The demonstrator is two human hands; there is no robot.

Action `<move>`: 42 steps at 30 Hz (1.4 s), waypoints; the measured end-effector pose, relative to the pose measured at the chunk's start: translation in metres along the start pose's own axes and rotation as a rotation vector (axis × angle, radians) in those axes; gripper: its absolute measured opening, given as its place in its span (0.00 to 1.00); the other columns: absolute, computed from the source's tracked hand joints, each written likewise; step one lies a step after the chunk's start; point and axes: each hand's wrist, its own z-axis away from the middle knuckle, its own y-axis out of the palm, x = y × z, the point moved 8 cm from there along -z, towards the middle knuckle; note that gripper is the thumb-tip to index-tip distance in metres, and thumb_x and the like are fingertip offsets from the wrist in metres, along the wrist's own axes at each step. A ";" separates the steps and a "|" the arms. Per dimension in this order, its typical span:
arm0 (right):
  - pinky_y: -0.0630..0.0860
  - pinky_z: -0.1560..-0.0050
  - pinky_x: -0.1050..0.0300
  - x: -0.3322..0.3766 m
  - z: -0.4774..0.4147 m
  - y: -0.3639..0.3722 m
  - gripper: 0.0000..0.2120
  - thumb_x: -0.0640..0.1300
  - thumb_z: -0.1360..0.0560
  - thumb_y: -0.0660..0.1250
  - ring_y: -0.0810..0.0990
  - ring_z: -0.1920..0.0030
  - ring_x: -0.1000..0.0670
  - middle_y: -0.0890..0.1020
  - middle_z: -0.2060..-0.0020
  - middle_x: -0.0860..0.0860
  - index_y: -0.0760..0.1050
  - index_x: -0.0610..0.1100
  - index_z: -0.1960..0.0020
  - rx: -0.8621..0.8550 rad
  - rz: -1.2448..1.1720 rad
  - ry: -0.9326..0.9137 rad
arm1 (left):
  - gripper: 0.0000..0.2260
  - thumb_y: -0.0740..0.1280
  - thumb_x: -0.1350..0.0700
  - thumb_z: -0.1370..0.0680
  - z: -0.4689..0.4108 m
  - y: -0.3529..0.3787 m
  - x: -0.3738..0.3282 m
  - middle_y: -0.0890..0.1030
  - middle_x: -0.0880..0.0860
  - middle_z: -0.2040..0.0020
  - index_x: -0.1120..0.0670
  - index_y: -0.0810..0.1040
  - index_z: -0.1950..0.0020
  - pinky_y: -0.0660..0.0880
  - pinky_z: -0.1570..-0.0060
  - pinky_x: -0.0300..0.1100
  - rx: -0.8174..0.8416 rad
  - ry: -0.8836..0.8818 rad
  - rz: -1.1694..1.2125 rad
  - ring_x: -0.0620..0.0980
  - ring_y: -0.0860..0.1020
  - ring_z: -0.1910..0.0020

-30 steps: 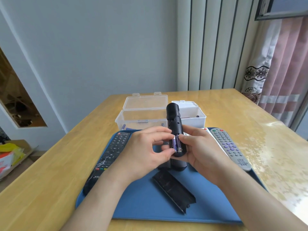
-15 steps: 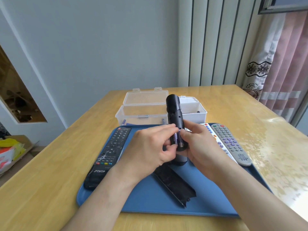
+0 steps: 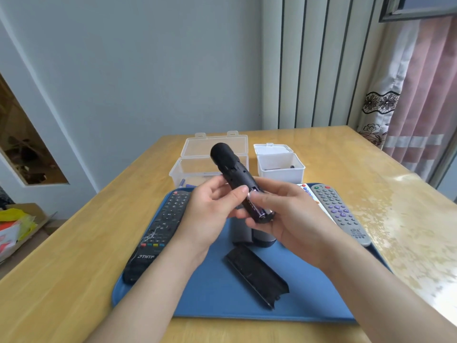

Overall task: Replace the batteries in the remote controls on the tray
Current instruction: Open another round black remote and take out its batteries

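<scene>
I hold a black remote [image 3: 228,164] above the blue tray [image 3: 212,293], back side up, its battery bay uncovered at the near end. My right hand [image 3: 284,214] grips the remote's lower end from the right. My left hand [image 3: 212,209] is at its left side, the thumb pressing a purple battery [image 3: 256,210] that lies in the bay. The remote's black battery cover [image 3: 257,276] lies loose on the tray below my hands.
On the tray lie a long black remote [image 3: 158,233] at left, a grey remote [image 3: 338,211] at right, a white remote [image 3: 306,190] beside it, and a grey remote [image 3: 252,236] under my hands. Behind stand a clear open box [image 3: 210,159] and a white box [image 3: 279,162].
The held remote has tilted so its far end leans left and away. My left fingers have opened off it; only the thumb stays on the battery. The camera has pulled back.
</scene>
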 end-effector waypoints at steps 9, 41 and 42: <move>0.82 0.50 0.57 0.008 0.001 -0.011 0.16 0.30 0.20 0.60 0.87 0.56 0.46 0.84 0.49 0.40 0.76 0.42 0.36 -0.124 0.331 -0.089 | 0.28 0.74 0.63 0.31 0.005 -0.045 -0.026 0.76 0.49 0.40 0.47 0.69 0.35 0.72 0.46 0.40 -0.440 0.266 -0.166 0.46 0.75 0.45; 0.72 0.71 0.64 -0.004 0.003 0.005 0.06 0.46 0.21 0.63 0.80 0.67 0.55 0.84 0.57 0.49 0.79 0.48 0.49 -0.134 -0.277 0.060 | 0.15 0.76 0.64 0.31 0.016 0.002 -0.042 0.80 0.48 0.60 0.47 0.82 0.50 0.77 0.61 0.40 -0.124 0.440 -0.453 0.44 0.77 0.63; 0.71 0.70 0.64 -0.004 0.003 0.005 0.07 0.46 0.21 0.63 0.79 0.67 0.55 0.84 0.57 0.49 0.79 0.48 0.49 -0.142 -0.273 0.068 | 0.15 0.76 0.63 0.32 0.017 0.002 -0.044 0.79 0.47 0.61 0.48 0.83 0.51 0.77 0.61 0.40 -0.130 0.457 -0.465 0.44 0.77 0.63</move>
